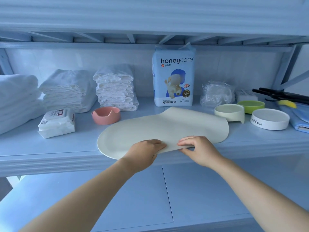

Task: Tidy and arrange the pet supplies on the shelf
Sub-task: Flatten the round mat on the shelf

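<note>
Two bare hands meet at the near edge of a pale cream, oval mat (pixel 163 129) of thin, rubbery-looking sheet, which lies on the smooth light-blue shelf (pixel 50 148) with its front rim hanging slightly over the lip. The right hand (pixel 195 148) pinches that rim, fingers curled on top and thumb beneath, and the sheet there is lifted clear of the board. The left hand (pixel 145 151) lies palm down on the mat just beside it. Its thumb is hidden, so I cannot tell whether it grips or only presses. The mat's far right portion bows upward in a soft curve.

Behind the mat stands a glossy blue-and-white "honeycare" bag (pixel 173 77) of training pads, upright and open at the top. Left of it are two stacks of folded white quilted pads (pixel 115 91) (pixel 66 91), then a pile of plush white towels (pixel 16 97). A soft white wipes pack (pixel 56 123) lies in front, and a round pink bowl (pixel 106 115) with an ear-shaped notch sits just beside the mat's left end.

To the right cluster three round bowls: a cream bowl (pixel 229 112) touching or nearly touching the mat, a lime-green bowl (pixel 250 106) behind it, and a white bowl lettered "Happy" (pixel 270 118). A crumpled clear plastic bag (pixel 216 94) sits farther back, and a black long-handled tool (pixel 280 95) lies at the far right.
</note>
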